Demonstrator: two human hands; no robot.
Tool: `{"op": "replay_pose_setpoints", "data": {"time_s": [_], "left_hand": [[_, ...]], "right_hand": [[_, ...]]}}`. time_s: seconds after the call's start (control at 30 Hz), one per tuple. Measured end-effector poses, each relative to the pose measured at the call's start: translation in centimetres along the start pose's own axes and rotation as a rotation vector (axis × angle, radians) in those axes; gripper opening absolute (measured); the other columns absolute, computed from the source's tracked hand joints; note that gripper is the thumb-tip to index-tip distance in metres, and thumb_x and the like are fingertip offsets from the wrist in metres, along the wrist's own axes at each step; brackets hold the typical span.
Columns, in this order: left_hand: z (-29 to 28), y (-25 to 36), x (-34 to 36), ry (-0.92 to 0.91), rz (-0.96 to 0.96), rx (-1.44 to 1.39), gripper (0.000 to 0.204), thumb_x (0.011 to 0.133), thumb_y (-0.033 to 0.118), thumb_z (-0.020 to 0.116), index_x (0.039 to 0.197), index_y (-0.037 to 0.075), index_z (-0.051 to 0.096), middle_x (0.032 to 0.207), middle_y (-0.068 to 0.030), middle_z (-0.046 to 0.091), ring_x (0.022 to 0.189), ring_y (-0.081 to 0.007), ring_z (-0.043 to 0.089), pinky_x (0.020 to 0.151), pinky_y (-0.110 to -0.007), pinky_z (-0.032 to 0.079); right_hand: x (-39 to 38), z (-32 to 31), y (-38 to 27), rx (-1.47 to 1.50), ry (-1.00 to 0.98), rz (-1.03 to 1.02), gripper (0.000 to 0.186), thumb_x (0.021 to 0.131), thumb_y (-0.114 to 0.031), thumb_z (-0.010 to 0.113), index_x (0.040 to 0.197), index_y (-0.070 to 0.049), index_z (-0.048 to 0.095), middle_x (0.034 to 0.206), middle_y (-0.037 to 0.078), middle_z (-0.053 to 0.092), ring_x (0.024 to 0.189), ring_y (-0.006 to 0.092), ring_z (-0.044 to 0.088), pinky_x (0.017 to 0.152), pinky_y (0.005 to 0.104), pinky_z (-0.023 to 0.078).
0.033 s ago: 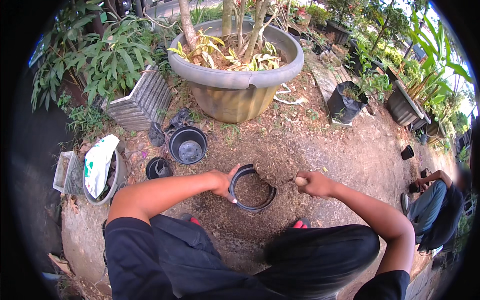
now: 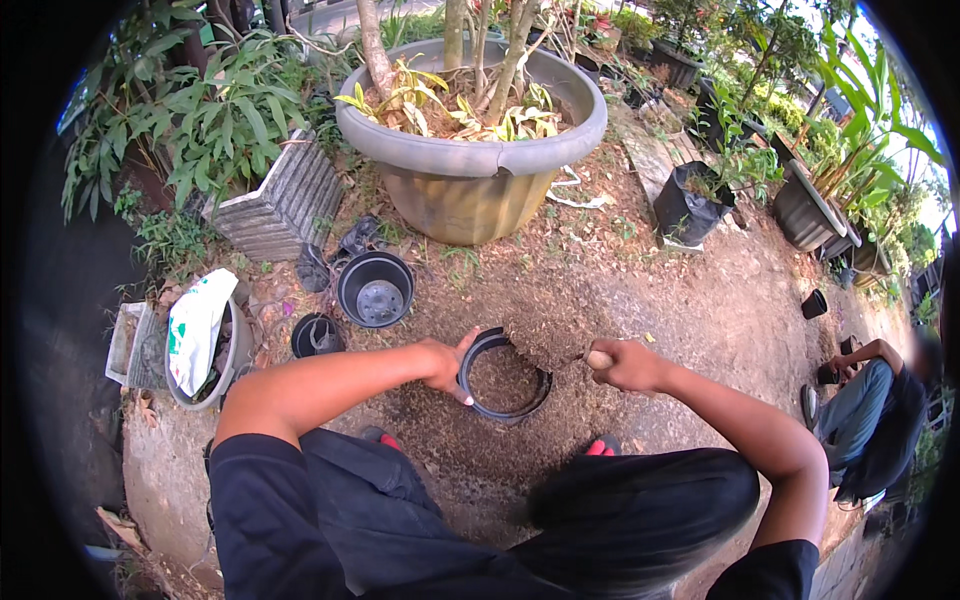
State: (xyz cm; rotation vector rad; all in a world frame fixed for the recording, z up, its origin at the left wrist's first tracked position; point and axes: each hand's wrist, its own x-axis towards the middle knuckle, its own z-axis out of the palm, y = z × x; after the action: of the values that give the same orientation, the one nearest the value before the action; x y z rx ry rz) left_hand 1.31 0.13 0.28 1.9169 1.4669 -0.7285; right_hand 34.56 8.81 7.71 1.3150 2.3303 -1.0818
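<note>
2 hands: left (image 2: 442, 366) cups pot (image 2: 507, 417), right (image 2: 632, 367) clenches handle (image 2: 600, 360).

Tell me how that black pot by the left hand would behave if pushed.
The black pot would probably feel weighty, since brown soil lies inside. Its thin, plastic-looking rim may flex slightly. Standing upright, it might slide before tipping.

The black pot (image 2: 508, 416) looks plastic and smooth, the handle (image 2: 599, 360) wooden, the soil (image 2: 570, 415) rough and matt.
</note>
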Motion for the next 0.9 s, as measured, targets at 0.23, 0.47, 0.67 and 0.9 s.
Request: {"op": "replay_pose_setpoints", "data": {"time_s": [0.23, 0.47, 0.67, 0.9], "left_hand": [[0.1, -0.1, 0.2, 0.029, 0.003, -0.006, 0.146, 0.077, 0.080, 0.068, 0.155, 0.002, -0.028, 0.134, -0.0269, 0.062, 0.123, -0.0405, 0.063, 0.104, -0.047, 0.045], [0.3, -0.4, 0.2, 0.026, 0.031, -0.027, 0.145, 0.078, 0.078, 0.068, 0.155, 0.004, -0.030, 0.132, -0.0270, 0.064, 0.122, -0.0418, 0.063, 0.103, -0.049, 0.045], [0.0, -0.6, 0.1, 0.038, 0.073, -0.055, 0.146, 0.078, 0.077, 0.070, 0.154, 0.004, -0.031, 0.132, -0.0274, 0.064, 0.122, -0.0427, 0.062, 0.104, -0.049, 0.045], [1.0, -1.5, 1.4, 0.071, 0.115, -0.048, 0.146, 0.078, 0.077, 0.069, 0.154, 0.004, -0.031, 0.133, -0.0279, 0.063, 0.123, -0.0421, 0.062, 0.104, -0.048, 0.045]], "right_hand": [[1.4, 1.5, -0.3, -0.165, 0.098, -0.079, 0.033, 0.084, -0.029, 0.069, 0.110, -0.010, 0.062, 0.098, 0.024, 0.071, 0.099, 0.0428, 0.068, 0.087, 0.0505, 0.053], [2.4, 2.4, -0.7, -0.246, 0.072, -0.161, 0.035, 0.083, -0.030, 0.070, 0.112, -0.012, 0.063, 0.095, 0.023, 0.072, 0.094, 0.0422, 0.070, 0.086, 0.0494, 0.055], [3.4, 3.1, -0.9, -0.285, 0.073, -0.186, 0.033, 0.083, -0.029, 0.069, 0.111, -0.013, 0.063, 0.092, 0.022, 0.072, 0.091, 0.0422, 0.070, 0.083, 0.0510, 0.056], [3.2, 2.8, -1.8, -0.371, 0.069, -0.184, 0.034, 0.083, -0.030, 0.067, 0.114, -0.016, 0.062, 0.089, 0.021, 0.072, 0.088, 0.0426, 0.070, 0.081, 0.0530, 0.056]]}}
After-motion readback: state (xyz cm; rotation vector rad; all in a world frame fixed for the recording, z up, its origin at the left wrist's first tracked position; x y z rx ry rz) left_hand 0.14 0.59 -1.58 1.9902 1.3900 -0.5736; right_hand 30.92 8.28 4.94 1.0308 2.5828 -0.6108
